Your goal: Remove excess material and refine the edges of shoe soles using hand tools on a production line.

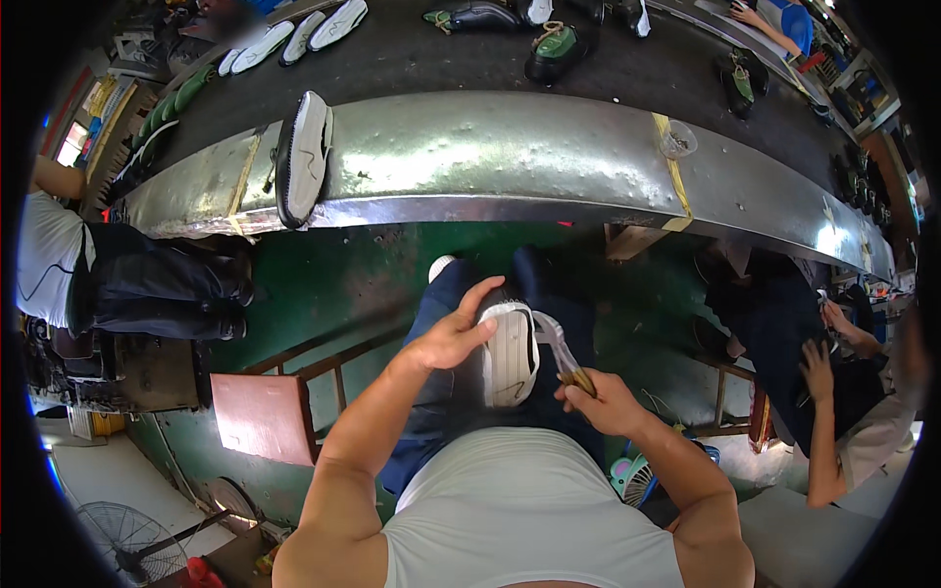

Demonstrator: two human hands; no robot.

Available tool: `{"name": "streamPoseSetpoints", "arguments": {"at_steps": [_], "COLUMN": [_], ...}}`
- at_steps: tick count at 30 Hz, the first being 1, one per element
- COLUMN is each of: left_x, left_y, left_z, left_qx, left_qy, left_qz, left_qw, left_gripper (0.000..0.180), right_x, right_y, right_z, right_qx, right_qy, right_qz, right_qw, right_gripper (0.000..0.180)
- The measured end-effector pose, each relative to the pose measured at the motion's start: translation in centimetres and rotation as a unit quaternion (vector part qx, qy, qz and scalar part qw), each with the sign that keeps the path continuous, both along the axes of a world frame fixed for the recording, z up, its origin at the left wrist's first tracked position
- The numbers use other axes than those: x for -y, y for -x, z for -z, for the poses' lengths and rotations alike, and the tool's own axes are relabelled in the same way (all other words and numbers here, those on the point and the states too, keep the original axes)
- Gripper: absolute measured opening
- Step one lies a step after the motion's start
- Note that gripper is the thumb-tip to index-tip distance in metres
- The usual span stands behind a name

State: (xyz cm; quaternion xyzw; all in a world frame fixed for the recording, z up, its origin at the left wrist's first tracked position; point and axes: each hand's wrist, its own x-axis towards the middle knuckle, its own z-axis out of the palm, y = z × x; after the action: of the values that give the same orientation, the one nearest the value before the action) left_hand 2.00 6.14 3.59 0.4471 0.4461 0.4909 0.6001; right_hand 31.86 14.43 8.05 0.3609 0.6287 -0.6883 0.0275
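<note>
Over my lap, a shoe (510, 363) is turned with its pale grey, ridged sole facing up. My left hand (456, 333) is closed round one end of it, with the thumb on the sole's edge. My right hand (606, 402) grips a hand tool (576, 375) by its yellowish-brown handle. A grey, curved piece reaches from that tool to the shoe's right side; its exact kind is not clear. Ahead of me, another shoe (302, 162) with a white sole and black edge leans on the metal rim of the bench.
A dark conveyor-like bench (421, 69) with a metal rim (490, 147) curves across the front. Several shoes lie on it, including a green and black shoe (554, 54). A brown stool (260, 416) stands at left. Co-workers sit on both sides; a fan (127, 544) is behind left.
</note>
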Motion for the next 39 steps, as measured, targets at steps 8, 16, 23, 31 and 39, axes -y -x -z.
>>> {"name": "streamPoseSetpoints", "arguments": {"at_steps": [8,16,23,31,39], "left_x": [-0.5,-0.7,-0.5,-1.8,-1.5], "left_y": [-0.8,0.6,3.0,0.6,1.2], "left_z": [1.9,1.3,2.4,3.6,2.9], "left_qx": [-0.115,-0.108,0.072,0.031,-0.042], "left_qy": [-0.014,0.067,0.077,0.123,0.097], "left_qz": [-0.075,-0.12,-0.088,-0.219,-0.172], "left_qw": [0.99,0.985,0.991,0.967,0.979], "left_gripper": [0.061,0.055,0.056,0.048,0.051], "right_x": [-0.4,-2.4,-0.6,-2.3,-2.0], "right_y": [2.0,5.3,6.1,6.7,8.2], "right_z": [2.5,2.7,5.6,0.6,-0.7], "right_qx": [-0.071,0.004,-0.062,0.104,-0.092], "right_qy": [0.034,-0.096,-0.387,-0.344,-0.264], "right_qz": [-0.032,-0.093,-0.056,-0.174,0.019], "right_qw": [0.996,0.991,0.918,0.917,0.96], "right_gripper": [0.03,0.031,0.029,0.023,0.025]}}
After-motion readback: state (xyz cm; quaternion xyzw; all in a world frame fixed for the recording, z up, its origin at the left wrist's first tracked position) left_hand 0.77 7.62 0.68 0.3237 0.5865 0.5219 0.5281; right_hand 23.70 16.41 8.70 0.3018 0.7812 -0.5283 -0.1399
